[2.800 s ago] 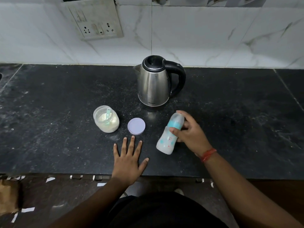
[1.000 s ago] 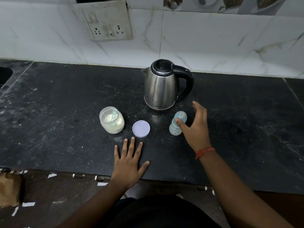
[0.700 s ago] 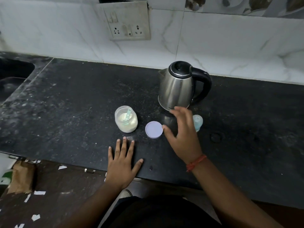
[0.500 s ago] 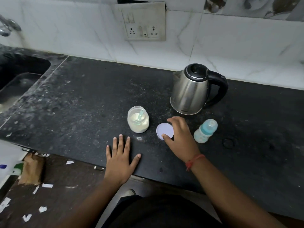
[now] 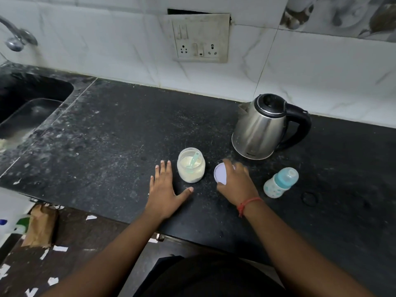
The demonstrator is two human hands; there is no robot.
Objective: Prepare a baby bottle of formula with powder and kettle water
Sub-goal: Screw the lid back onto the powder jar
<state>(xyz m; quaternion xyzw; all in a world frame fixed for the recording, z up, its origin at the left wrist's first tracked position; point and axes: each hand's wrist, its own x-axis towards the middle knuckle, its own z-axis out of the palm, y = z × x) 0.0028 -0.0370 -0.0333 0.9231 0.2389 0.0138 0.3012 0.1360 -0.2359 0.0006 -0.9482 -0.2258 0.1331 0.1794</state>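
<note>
At frame centre the right hand [image 5: 235,183] pinched the lid [image 5: 220,175], likely to recap the jar [image 5: 191,168], while the left hand [image 5: 164,189] lay flat on the surface [image 5: 107,136], its grip apart.

You are standing in a home kitchen. In front of you a dark, speckled stone surface [image 5: 111,133] meets a white marble-look tiled wall [image 5: 107,43] with a grimy switch-and-socket plate [image 5: 200,38]. To your left is a sunken sink [image 5: 27,108] under a metal tap [image 5: 16,37]. A steel electric kettle [image 5: 260,127] stands near the wall.
</note>
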